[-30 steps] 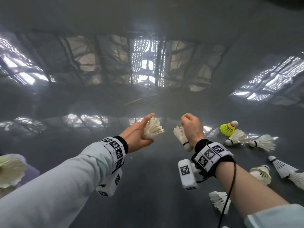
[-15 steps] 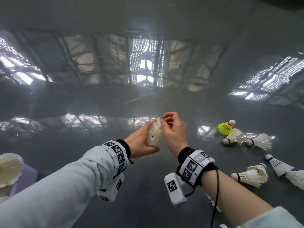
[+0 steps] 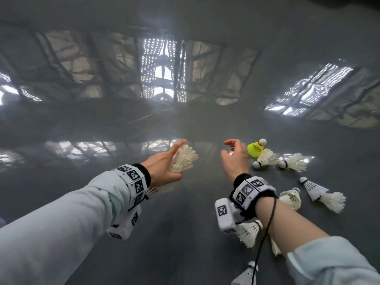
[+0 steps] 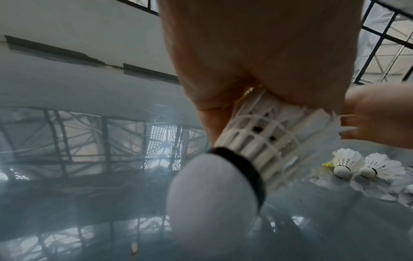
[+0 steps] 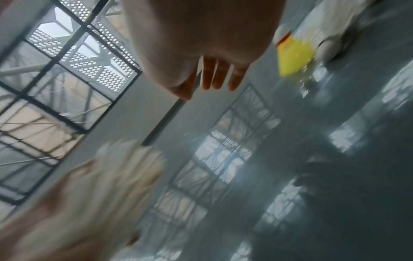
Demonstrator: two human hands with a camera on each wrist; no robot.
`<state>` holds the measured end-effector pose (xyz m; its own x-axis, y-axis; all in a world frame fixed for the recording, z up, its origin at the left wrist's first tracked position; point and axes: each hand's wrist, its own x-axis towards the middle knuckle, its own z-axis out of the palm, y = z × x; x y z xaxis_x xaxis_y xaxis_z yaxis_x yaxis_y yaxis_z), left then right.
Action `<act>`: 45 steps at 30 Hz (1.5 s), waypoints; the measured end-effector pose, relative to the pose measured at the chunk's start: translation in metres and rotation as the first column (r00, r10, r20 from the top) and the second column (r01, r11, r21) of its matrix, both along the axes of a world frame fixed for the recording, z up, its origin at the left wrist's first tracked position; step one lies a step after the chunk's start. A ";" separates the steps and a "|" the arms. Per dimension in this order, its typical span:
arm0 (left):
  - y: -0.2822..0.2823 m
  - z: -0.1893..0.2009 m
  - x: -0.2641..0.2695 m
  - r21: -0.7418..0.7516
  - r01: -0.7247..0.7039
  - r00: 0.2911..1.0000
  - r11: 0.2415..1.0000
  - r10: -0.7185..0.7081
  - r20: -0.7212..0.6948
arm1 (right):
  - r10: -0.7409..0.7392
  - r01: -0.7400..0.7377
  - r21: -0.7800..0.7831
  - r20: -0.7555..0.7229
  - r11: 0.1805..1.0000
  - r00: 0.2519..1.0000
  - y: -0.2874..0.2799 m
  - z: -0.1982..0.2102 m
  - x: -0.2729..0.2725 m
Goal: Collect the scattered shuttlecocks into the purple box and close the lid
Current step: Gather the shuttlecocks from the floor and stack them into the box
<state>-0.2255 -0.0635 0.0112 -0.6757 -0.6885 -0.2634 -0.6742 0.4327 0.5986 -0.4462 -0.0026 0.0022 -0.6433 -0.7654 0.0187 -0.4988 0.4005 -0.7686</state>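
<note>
- Left hand (image 3: 162, 167) grips a stack of white shuttlecocks (image 3: 184, 159), feathers fanned past the fingertips; in the left wrist view the cork (image 4: 212, 197) of the stack points at the camera.
- Right hand (image 3: 234, 159) has come away from the stack it was touching half a second ago: now empty, fingers loosely spread, well apart from the left.
- It hovers just beside the yellow shuttlecock (image 3: 256, 148), not touching.
- Two white ones (image 3: 265, 159) (image 3: 293, 162) lie next to the yellow on the glossy grey worktop (image 3: 185, 233).
- More white ones (image 3: 324, 194) lie scattered to the right, some (image 3: 249, 231) under the right forearm.
- The purple box, seen at the left edge earlier, shows now only as a sliver (image 3: 2, 221).
- Right wrist view is blurred.
</note>
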 end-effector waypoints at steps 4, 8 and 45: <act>-0.003 -0.003 -0.005 0.011 -0.068 0.997 0.998 0.068 -0.043 | -0.147 0.222 0.208 -0.325 0.953 0.934 0.022 -0.005 -0.091; 0.001 -0.007 -0.010 0.040 -0.062 0.998 0.997 0.062 -0.005 | -0.195 0.262 0.421 -0.196 0.869 0.961 0.030 -0.012 -0.151; 0.124 0.146 0.372 -0.636 -0.320 0.733 0.702 0.609 0.304 | 0.955 -0.932 -0.348 0.297 0.100 -0.008 -0.020 0.115 0.365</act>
<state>0.1469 0.0605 0.1571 -0.1165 -0.9921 0.0454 -0.9920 0.1140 -0.0548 -0.0814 -0.0229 0.1170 0.7118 -0.6963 0.0923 -0.0904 -0.2211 -0.9710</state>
